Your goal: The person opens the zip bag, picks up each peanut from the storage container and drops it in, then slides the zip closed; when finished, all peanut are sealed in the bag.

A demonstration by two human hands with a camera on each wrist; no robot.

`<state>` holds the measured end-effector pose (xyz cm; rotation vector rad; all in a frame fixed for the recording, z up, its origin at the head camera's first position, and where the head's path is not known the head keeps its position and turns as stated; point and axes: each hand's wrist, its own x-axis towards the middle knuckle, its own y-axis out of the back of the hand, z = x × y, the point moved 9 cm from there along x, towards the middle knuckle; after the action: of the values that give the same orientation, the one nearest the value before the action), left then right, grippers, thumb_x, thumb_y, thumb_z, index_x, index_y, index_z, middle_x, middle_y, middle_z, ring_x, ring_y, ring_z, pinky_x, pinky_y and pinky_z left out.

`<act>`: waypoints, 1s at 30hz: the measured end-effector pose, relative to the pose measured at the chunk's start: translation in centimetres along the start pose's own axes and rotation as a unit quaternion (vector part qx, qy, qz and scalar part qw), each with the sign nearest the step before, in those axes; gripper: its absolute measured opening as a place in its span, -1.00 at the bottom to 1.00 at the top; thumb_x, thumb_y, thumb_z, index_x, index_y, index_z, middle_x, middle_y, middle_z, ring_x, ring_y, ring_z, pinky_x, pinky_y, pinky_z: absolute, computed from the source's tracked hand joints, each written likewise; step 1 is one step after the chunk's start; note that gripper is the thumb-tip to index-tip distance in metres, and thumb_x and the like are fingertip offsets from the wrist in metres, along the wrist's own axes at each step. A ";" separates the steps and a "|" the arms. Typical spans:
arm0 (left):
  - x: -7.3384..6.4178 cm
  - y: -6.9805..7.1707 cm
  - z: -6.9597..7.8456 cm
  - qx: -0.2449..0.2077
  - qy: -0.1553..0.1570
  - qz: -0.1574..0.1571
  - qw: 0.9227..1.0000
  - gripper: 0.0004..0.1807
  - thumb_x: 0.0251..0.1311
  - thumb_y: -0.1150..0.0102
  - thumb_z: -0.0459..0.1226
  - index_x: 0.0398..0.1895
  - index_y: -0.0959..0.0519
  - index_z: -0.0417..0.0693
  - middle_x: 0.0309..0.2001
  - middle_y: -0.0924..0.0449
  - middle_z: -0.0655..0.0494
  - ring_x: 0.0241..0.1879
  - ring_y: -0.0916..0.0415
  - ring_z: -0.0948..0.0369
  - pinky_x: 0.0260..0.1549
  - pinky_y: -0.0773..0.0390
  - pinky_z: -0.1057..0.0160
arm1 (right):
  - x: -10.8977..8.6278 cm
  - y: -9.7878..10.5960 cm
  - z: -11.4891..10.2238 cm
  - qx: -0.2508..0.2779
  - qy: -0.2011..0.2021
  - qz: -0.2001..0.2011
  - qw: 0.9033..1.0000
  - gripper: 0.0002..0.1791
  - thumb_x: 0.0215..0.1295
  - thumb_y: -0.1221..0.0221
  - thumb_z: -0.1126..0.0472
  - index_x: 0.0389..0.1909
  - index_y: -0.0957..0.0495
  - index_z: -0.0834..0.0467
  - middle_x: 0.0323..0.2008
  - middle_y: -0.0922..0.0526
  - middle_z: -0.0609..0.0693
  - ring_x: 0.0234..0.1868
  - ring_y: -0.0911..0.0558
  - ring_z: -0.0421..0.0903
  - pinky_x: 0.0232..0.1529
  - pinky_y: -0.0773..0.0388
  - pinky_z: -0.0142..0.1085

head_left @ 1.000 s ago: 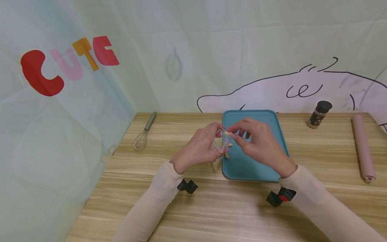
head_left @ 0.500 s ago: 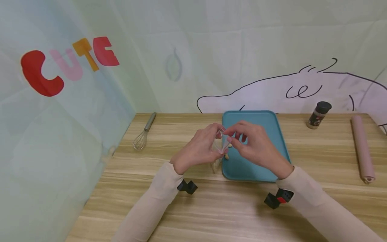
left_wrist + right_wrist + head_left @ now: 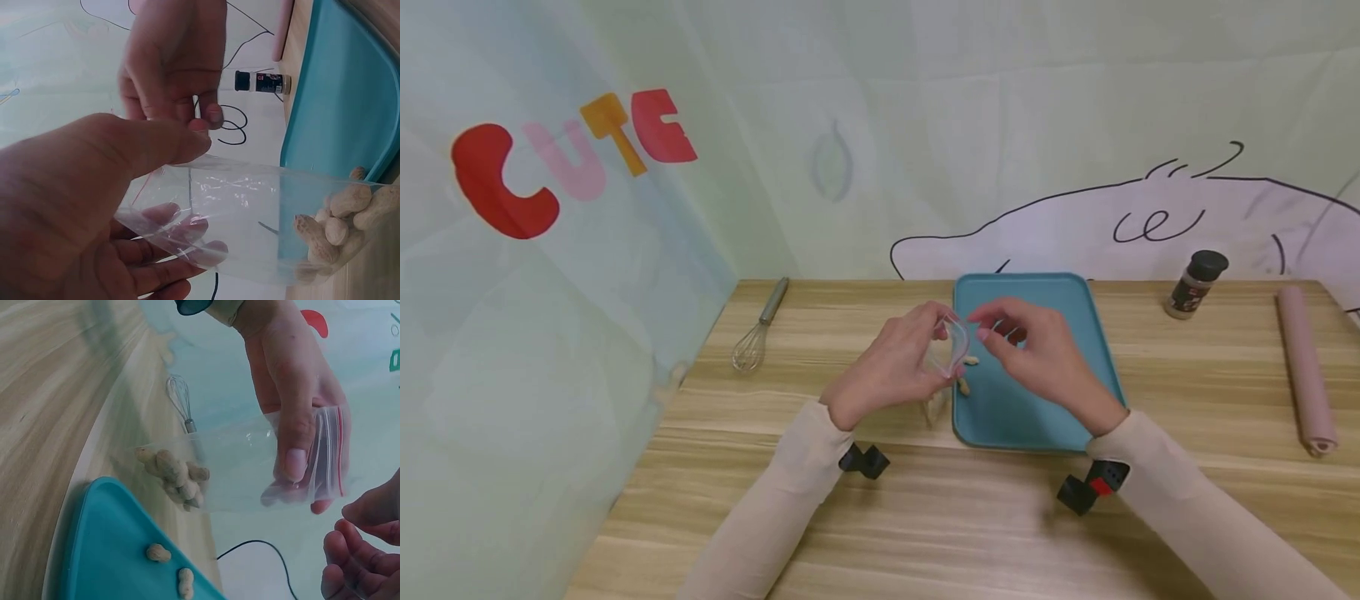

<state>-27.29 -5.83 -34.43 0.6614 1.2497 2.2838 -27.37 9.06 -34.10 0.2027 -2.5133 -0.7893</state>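
Note:
A clear zip bag (image 3: 240,456) with a red seal line hangs from my left hand (image 3: 891,362), whose thumb and fingers grip it around its mouth. Several peanuts in their shells (image 3: 331,231) lie at the bottom of the bag. Just right of the bag's mouth is my right hand (image 3: 1037,350), with its fingers bent loosely and nothing between thumb and fingertips. Below the hands, a blue tray (image 3: 1022,417) bears two loose peanuts, one peanut (image 3: 158,552) close to another peanut (image 3: 185,583) by the tray's left edge.
A whisk (image 3: 758,329) lies at the back left of the wooden table (image 3: 925,517). Toward the back right stands a seasoning bottle (image 3: 1195,285) with a black cap. A rolled pink mat (image 3: 1305,371) lies at the far right. Printed cloth hangs behind and at left.
One second ago my right hand pinched a peanut at the bag's mouth. That peanut has left its fingertips, and the hand has drawn back slightly right. The left hand stays in place.

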 end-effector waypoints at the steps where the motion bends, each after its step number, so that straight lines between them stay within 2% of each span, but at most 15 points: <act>1: 0.0 0.0 0.0 0.000 0.002 0.000 1.000 -0.37 0.27 -0.51 -0.11 0.29 -0.45 -0.12 0.07 -0.66 -0.01 0.10 -0.65 0.08 0.27 -0.51 -0.10 | 0.1 -0.1 0.5 0.003 -0.016 -0.006 1.000 -0.80 0.46 -0.28 0.35 0.03 -0.75 0.16 -0.23 -0.81 0.07 -0.32 -0.70 -0.07 -0.24 -0.67 -0.26; 7: 0.1 0.1 -0.3 -0.009 0.014 -0.005 1.000 -0.37 0.29 -0.48 -0.13 0.32 -0.43 -0.12 0.08 -0.66 -0.03 0.12 -0.65 0.07 0.29 -0.51 -0.10 | 0.8 -1.0 3.6 0.013 -0.095 -0.049 0.994 -0.77 0.50 -0.25 0.27 0.08 -0.74 0.16 -0.06 -0.84 0.10 -0.23 -0.73 -0.02 -0.24 -0.64 -0.26; 11: 0.1 0.1 -0.3 -0.003 0.011 -0.005 1.000 -0.38 0.28 -0.49 -0.14 0.31 -0.45 -0.15 0.08 -0.66 -0.05 0.11 -0.66 0.06 0.27 -0.53 -0.10 | 1.1 -1.9 5.6 0.014 -0.118 -0.073 0.990 -0.73 0.49 -0.24 0.25 0.11 -0.74 0.21 -0.03 -0.82 0.16 -0.25 -0.71 -0.01 -0.28 -0.60 -0.25; 19: 0.1 -0.1 -0.1 -0.007 0.010 -0.012 1.000 -0.39 0.29 -0.49 -0.13 0.30 -0.46 -0.14 0.08 -0.66 -0.06 0.10 -0.65 0.04 0.27 -0.50 -0.13 | 1.1 -3.6 8.8 -0.001 -0.137 -0.107 0.985 -0.73 0.45 -0.25 0.26 0.07 -0.75 0.25 -0.07 -0.80 0.21 -0.28 -0.66 -0.05 -0.26 -0.56 -0.28; 24: 0.1 -0.1 -0.1 -0.007 0.011 -0.011 1.000 -0.41 0.30 -0.48 -0.13 0.29 -0.47 -0.14 0.09 -0.64 -0.07 0.11 -0.65 0.03 0.29 -0.50 -0.16 | 1.0 -4.4 9.4 -0.011 -0.136 -0.130 0.982 -0.74 0.43 -0.28 0.25 0.04 -0.76 0.25 -0.10 -0.80 0.20 -0.31 -0.66 -0.07 -0.32 -0.54 -0.28; 30: 0.0 -0.2 0.0 0.001 0.007 -0.011 1.000 -0.43 0.29 -0.48 -0.14 0.27 -0.48 -0.12 0.08 -0.64 -0.03 0.10 -0.65 0.07 0.28 -0.51 -0.15 | 0.8 -5.9 9.8 -0.048 -0.131 -0.170 0.975 -0.80 0.42 -0.32 0.20 -0.05 -0.79 0.20 -0.22 -0.78 0.08 -0.36 -0.58 -0.14 -0.34 -0.48 -0.30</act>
<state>-27.25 -5.73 -34.56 0.6312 1.2594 2.2727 -32.97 8.85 -44.08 0.5390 -2.7150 -1.1362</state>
